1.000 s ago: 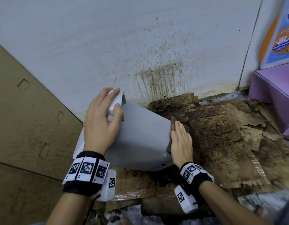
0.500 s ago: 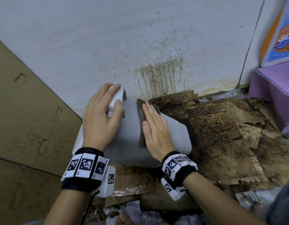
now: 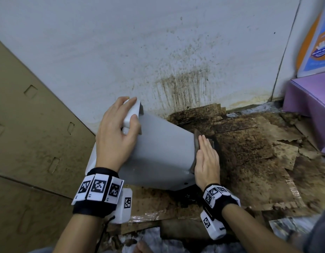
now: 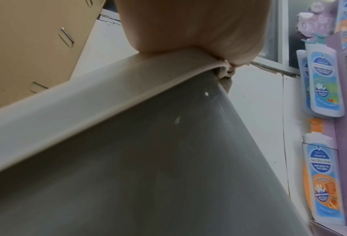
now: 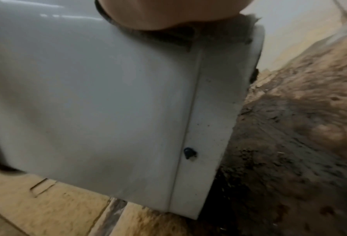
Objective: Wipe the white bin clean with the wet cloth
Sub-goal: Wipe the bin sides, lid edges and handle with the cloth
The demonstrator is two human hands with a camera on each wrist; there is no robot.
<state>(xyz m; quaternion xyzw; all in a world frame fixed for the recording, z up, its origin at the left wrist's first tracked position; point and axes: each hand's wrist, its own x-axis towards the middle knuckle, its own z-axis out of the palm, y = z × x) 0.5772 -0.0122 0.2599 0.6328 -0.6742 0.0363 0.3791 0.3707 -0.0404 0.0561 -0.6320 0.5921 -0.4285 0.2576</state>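
- While the white bin (image 3: 158,152) is tipped on its side on the stained cardboard (image 3: 249,152), its rim end is raised toward the wall and its base end points toward the cardboard's right side.
- The rim (image 4: 99,102) is gripped by the left hand (image 3: 116,136): fingers are curled over the white rim edge, with the thumb on the bin's outer wall.
- In the left wrist view, the heel of that hand is seen seated on the rim lip, with the grey side wall running down below it.
- The wet cloth (image 3: 196,143), dark brown, is pressed flat against the bin's side at the base end by the right hand (image 3: 206,159).
- Right fingers are held straight and together, laid on the cloth; nothing is pinched or wrapped.
- In the right wrist view, the cloth (image 5: 208,32) is seen sandwiched between palm and bin, right at the seam before the base band; a small dark spot (image 5: 189,153) is visible on that band.
- The bin's lower edge touches the cardboard near its front edge; dark wet staining is spread under and right of the base.
- A stained wall (image 3: 183,88) sits behind the bin, a brown cardboard sheet (image 3: 30,134) leans at the left, and a purple box (image 3: 311,106) is well apart at the right.
- Soap bottles (image 4: 324,79) are visible on a purple rack in the left wrist view.
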